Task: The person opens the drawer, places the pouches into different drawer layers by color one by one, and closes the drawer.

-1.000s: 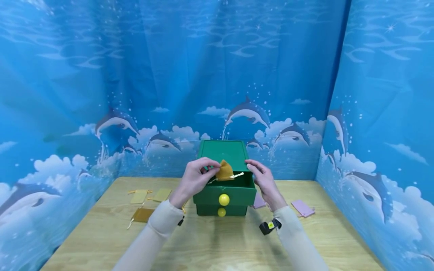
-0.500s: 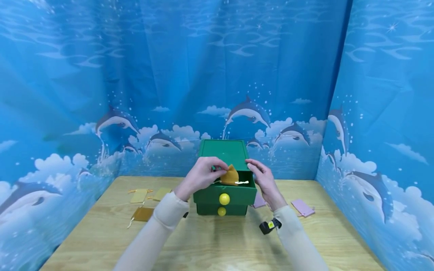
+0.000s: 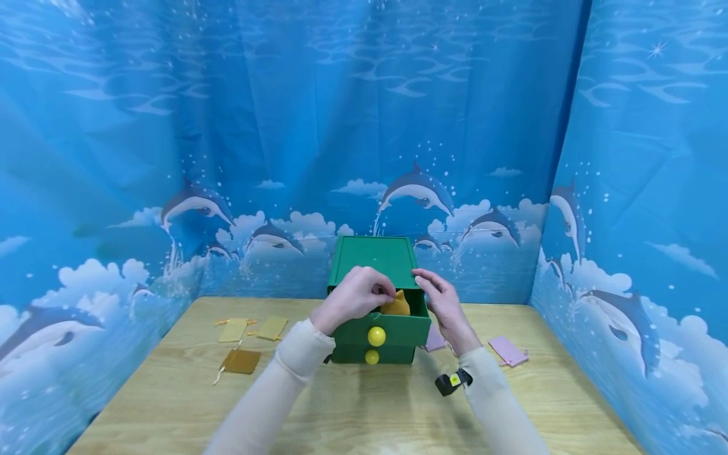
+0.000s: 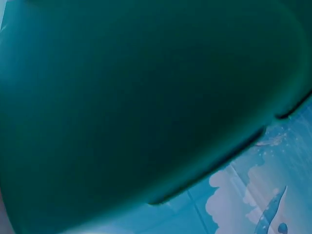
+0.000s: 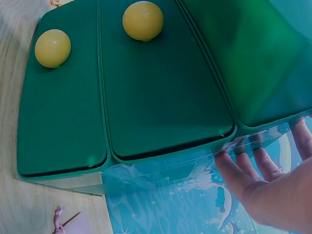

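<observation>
Straight fingers against the green drawer box with yellow knobs.

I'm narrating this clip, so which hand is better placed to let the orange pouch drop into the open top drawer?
Probably the left hand: it holds the orange pouch over the open top drawer. The right hand only rests on the green box.

The drawer box is deep green with two round yellow knobs, and the pouch inside its top drawer is mustard orange. Gold pouches and pink pouches lie on the pale wood-grain counter. The backdrop is bright blue, printed with grey dolphins and white clouds.
</observation>
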Demonstrator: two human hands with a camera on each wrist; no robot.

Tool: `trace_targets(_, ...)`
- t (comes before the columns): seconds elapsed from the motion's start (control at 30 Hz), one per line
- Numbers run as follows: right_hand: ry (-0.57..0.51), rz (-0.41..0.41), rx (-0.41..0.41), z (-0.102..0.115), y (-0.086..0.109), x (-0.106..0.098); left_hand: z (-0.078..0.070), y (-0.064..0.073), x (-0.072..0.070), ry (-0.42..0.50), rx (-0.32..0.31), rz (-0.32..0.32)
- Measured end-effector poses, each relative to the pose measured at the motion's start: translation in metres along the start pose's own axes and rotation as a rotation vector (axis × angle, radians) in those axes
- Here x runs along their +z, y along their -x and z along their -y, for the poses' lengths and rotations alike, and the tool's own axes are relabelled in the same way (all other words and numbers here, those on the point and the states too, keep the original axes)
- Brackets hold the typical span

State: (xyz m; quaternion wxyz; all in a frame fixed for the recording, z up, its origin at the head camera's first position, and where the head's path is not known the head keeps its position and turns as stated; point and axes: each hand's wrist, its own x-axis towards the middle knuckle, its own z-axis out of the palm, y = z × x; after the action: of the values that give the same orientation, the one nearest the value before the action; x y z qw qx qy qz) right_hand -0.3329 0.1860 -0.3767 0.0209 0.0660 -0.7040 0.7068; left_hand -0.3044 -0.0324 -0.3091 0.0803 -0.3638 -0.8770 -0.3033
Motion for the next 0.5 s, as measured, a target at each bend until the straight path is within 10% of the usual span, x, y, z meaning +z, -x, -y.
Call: trace_targets(0.5, -0.012, 0.013, -0.005, -0.0015, 0.0000, -0.0013, 0.0032, -0.0039, 0.0028, -0.018, -0.018, -0.007)
